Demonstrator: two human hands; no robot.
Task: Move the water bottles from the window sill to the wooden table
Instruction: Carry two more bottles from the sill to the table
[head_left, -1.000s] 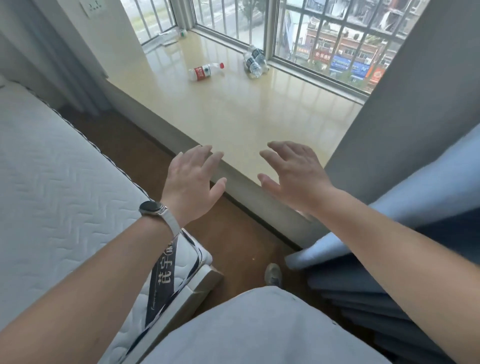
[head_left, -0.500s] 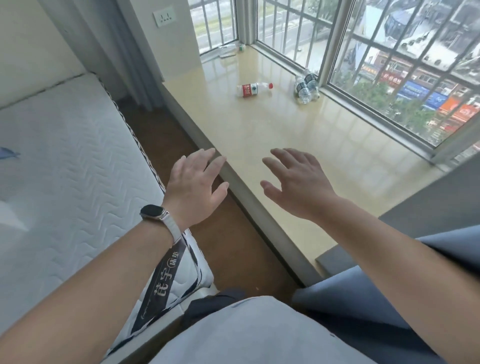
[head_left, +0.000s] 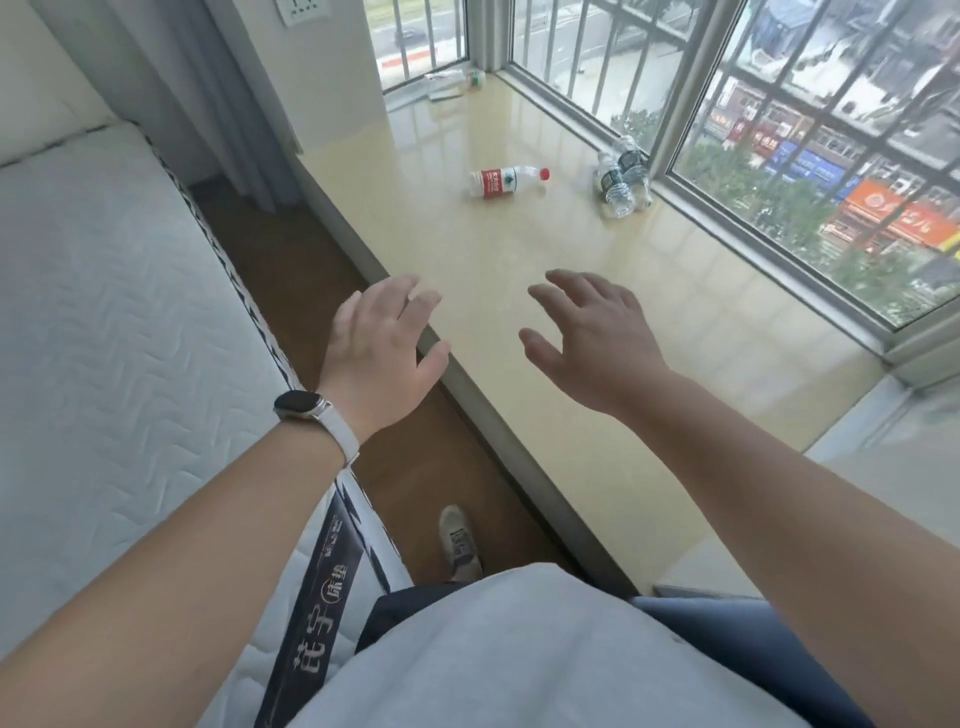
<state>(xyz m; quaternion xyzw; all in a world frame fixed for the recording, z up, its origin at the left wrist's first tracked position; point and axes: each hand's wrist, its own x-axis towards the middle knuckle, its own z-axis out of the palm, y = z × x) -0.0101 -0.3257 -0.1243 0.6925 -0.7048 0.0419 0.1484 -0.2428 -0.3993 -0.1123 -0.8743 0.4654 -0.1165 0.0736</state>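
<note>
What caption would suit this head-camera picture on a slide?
Open left hand and right hand hover at the window sill, short of a red-labelled bottle and two dark-labelled bottles.

This is a bedroom in a home. A quilted mattress (head_left: 104, 312) lies beside a wide window sill (head_left: 571, 322). Barred windows (head_left: 779, 130) overlook street shops.

"花宁 床垫" on mattress label (head_left: 314, 656)
</note>
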